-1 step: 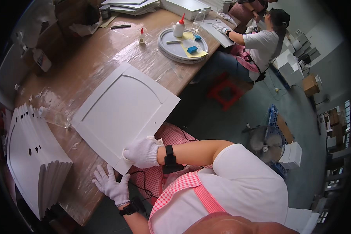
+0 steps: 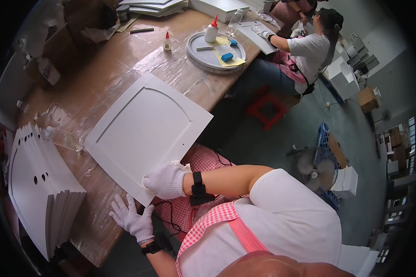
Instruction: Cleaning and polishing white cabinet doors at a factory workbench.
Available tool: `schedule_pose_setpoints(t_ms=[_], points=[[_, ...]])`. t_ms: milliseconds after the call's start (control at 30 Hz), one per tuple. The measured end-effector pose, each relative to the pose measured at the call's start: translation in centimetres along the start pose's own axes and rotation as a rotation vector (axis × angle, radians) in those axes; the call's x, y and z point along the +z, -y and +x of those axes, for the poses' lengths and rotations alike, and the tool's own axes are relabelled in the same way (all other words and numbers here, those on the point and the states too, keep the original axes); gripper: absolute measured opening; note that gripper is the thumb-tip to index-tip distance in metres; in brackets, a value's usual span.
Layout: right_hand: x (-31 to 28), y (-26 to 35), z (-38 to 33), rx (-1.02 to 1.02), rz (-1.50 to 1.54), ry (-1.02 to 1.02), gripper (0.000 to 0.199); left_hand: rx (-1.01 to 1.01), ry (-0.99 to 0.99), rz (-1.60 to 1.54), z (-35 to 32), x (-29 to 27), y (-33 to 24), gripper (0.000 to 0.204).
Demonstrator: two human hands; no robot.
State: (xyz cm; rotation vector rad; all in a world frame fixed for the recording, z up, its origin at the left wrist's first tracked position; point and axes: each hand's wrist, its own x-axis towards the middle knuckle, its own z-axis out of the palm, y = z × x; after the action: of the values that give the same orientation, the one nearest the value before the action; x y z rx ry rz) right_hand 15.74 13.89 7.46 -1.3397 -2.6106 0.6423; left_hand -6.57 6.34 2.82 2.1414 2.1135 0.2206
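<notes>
A white panel [image 2: 138, 124] with a raised frame and a curved groove at its far end lies at an angle on the table, its near corner reaching the edge. My right hand [image 2: 165, 181], in a white knitted glove, is closed on a white cloth [image 2: 182, 166] and presses it to the panel's near edge. Most of the cloth is hidden under the fingers. Beside the panel's near corner, my gloved left hand [image 2: 133, 218] has its fingers spread at the table edge and holds nothing.
Several white panels [image 2: 46, 194] stand stacked at the left. On the table [image 2: 111, 69] are a glue bottle [image 2: 168, 42] and a round grey lid [image 2: 196, 62] bearing a red-tipped bottle [image 2: 211, 32] and blue blocks [image 2: 227, 57]. A co-worker [image 2: 309, 46] sits at the far right; a fan [image 2: 314, 174] stands on the floor.
My right hand has shifted slightly to the left with the cloth along the panel's near edge. The left hand and the panel look almost unmoved.
</notes>
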Motion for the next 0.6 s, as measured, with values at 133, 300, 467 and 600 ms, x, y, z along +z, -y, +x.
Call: schedule_pose_setpoints(t_ms=[133, 300, 467, 600], points=[[1.5, 2.9, 3.1, -0.058, -0.023, -0.028, 0.022, -0.023, -0.010, -0.038, 0.5, 0.3, -0.6, 0.085], [0.1, 2.1, 1.0, -0.093, 0.054, 0.046, 0.021, 0.008, -0.035, -0.028, 0.2, 0.7, 0.2, 0.088], [0.3, 2.0, 0.8, -0.100, 0.026, -0.008, 0.021, -0.016, -0.025, -0.021, 0.3, 0.1, -0.6, 0.080], [1.2, 3.9, 3.0, -0.109, 0.023, -0.035, 0.020, -0.017, -0.012, 0.006, 0.7, 0.8, -0.3, 0.085]])
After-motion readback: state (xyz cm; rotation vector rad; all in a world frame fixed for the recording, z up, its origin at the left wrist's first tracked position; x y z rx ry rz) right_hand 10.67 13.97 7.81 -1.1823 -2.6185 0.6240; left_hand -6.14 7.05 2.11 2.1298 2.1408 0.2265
